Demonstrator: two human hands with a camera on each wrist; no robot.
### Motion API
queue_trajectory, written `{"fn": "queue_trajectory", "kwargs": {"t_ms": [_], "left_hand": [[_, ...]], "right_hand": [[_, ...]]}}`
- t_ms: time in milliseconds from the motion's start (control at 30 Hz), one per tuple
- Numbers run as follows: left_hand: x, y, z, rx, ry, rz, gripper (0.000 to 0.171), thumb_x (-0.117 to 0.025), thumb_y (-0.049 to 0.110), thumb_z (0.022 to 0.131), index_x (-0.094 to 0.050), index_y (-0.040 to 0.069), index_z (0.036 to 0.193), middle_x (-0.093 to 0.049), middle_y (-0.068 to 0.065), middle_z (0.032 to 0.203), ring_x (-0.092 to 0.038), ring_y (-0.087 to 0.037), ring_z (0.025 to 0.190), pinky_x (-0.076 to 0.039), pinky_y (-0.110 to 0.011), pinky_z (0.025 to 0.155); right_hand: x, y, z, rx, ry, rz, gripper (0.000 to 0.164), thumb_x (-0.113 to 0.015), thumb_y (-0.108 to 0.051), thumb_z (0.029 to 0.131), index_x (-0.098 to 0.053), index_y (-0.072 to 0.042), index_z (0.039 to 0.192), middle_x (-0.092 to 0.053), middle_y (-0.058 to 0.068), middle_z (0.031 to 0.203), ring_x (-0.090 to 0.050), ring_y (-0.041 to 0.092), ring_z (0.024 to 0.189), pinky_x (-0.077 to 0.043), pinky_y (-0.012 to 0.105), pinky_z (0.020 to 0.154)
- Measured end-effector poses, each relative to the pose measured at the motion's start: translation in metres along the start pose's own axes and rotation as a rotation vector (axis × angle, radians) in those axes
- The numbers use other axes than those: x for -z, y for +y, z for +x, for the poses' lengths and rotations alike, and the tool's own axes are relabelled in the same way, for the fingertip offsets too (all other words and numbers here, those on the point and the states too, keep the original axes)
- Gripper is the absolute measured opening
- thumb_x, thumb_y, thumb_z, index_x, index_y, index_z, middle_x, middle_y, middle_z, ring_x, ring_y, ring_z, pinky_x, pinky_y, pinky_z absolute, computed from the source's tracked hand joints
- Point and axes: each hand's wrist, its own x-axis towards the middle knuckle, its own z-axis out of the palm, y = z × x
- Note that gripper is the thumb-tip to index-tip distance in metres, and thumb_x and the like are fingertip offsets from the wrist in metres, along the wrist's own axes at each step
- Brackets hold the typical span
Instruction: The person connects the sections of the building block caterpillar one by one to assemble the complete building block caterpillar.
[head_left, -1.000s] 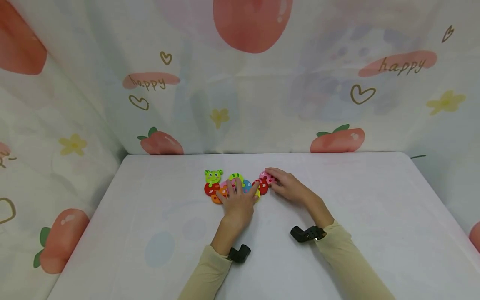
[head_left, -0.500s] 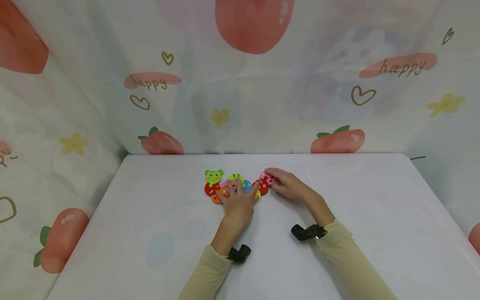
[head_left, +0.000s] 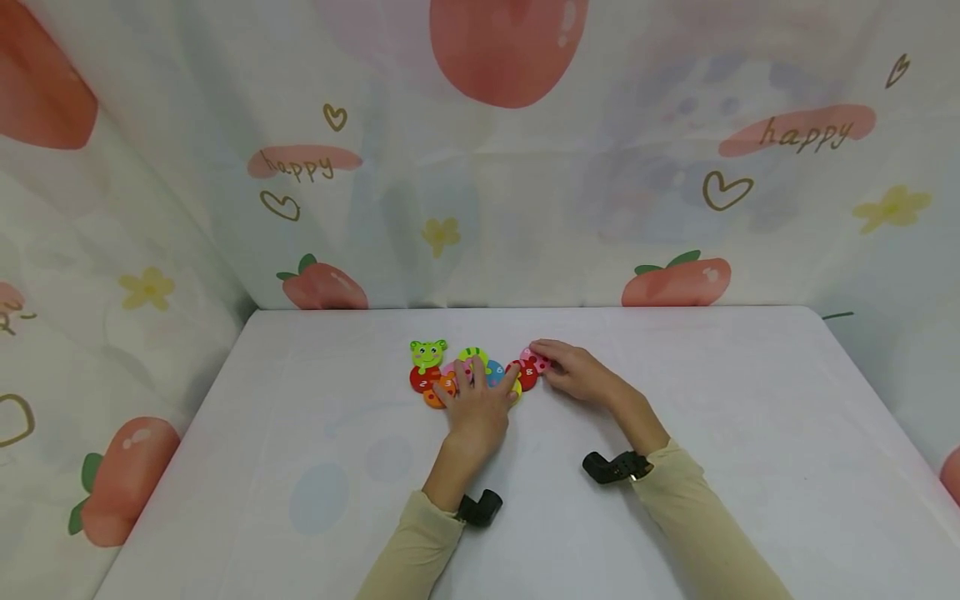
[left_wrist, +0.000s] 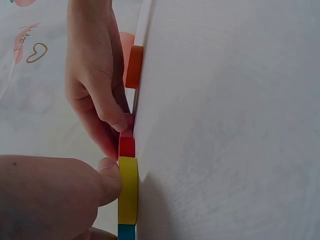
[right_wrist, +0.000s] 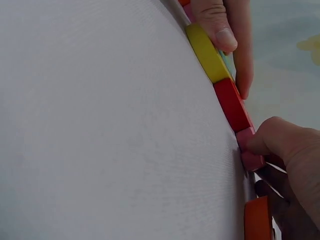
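A row of colourful, numbered puzzle pieces forms a caterpillar on the table, with a green smiling head piece [head_left: 427, 354] at its left end. Behind the head come a red piece [head_left: 422, 380] and an orange piece [head_left: 432, 397]. My left hand [head_left: 478, 417] rests on the middle of the row with its fingers spread, partly covering pink, green, blue and yellow pieces. At the right end my right hand [head_left: 585, 375] pinches a pink spotted piece [right_wrist: 245, 137], which meets the red 8 piece [head_left: 528, 375]. The right wrist view shows its thumb against the pink edge.
Beside the right hand, a separate orange piece [right_wrist: 257, 220] shows in both wrist views; the head view does not show it. A white cloth [head_left: 300, 433] covers the table. A printed curtain [head_left: 487, 208] hangs behind the far edge.
The pink piece and the right hand's fingertips have shifted very slightly toward the red 8 piece. The left hand stays in place on the row.
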Motion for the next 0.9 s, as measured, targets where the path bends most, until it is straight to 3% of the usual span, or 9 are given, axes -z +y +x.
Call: {"fn": "queue_trajectory", "kwargs": {"t_ms": [167, 400, 667, 767, 900], "left_hand": [[-0.001, 0.000, 0.001, 0.005, -0.004, 0.010, 0.054, -0.045, 0.044, 0.099, -0.026, 0.047, 0.150, -0.023, -0.017, 0.160, -0.016, -0.046, 0.148, -0.024, -0.076, 0.106], [0.001, -0.001, 0.000, 0.002, -0.001, -0.006, 0.056, -0.048, 0.043, 0.098, -0.027, 0.046, 0.150, -0.024, -0.017, 0.159, -0.016, -0.046, 0.148, -0.024, -0.076, 0.106], [0.000, -0.002, -0.001, -0.001, -0.003, -0.019, 0.056, -0.047, 0.043, 0.098, -0.026, 0.046, 0.150, -0.023, -0.017, 0.159, -0.016, -0.045, 0.148, -0.023, -0.076, 0.107], [0.000, -0.002, -0.001, -0.002, 0.000, -0.019, 0.055, -0.047, 0.044, 0.099, -0.026, 0.046, 0.150, -0.024, -0.017, 0.159, -0.016, -0.045, 0.148, -0.023, -0.076, 0.106], [-0.001, -0.001, -0.001, -0.003, 0.018, -0.017, 0.054, -0.046, 0.045, 0.099, -0.027, 0.047, 0.149, -0.025, -0.017, 0.159, -0.017, -0.045, 0.148, -0.024, -0.076, 0.106]], "right_hand": [[0.001, -0.006, -0.002, -0.042, -0.009, -0.083, 0.051, -0.061, -0.011, 0.093, -0.047, -0.001, 0.141, -0.047, 0.021, 0.147, -0.035, 0.042, 0.141, -0.032, 0.057, 0.114], [0.012, -0.007, -0.022, -0.154, 0.027, -0.046, 0.074, -0.071, -0.025, 0.088, -0.034, 0.000, 0.147, -0.036, 0.025, 0.152, -0.026, 0.044, 0.144, -0.027, 0.061, 0.115], [0.020, 0.000, -0.055, -0.236, 0.034, -0.081, 0.085, -0.077, -0.028, 0.082, -0.032, 0.003, 0.147, -0.040, 0.026, 0.147, -0.038, 0.044, 0.133, -0.037, 0.061, 0.108], [0.019, 0.003, -0.060, -0.280, 0.071, -0.096, 0.082, -0.077, -0.029, 0.082, -0.036, 0.005, 0.144, -0.046, 0.028, 0.140, -0.046, 0.042, 0.125, -0.042, 0.059, 0.104], [0.014, 0.005, -0.062, -0.276, 0.140, -0.122, 0.068, -0.076, -0.029, 0.084, -0.049, 0.008, 0.134, -0.056, 0.026, 0.124, -0.053, 0.038, 0.110, -0.049, 0.054, 0.098]]}}
